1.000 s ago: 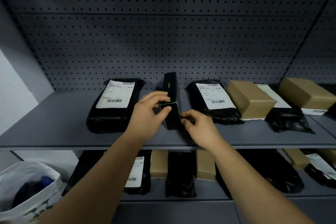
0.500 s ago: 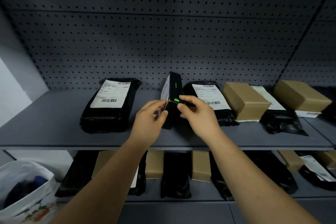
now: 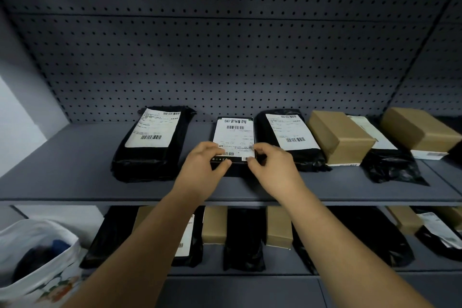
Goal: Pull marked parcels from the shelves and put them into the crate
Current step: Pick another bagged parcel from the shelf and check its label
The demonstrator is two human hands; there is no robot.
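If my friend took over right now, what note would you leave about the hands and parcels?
Left hand pinches the near left corner of the flat black box with a white label.
Right hand pinches its near right corner.
The box lies label-up on the grey upper shelf, between two black plastic bags.
Done: no crate in view, so nothing to count.
Left: lift the box off and put it in the crate.

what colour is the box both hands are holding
Black box, with a white barcode label on top; seen in the head view.
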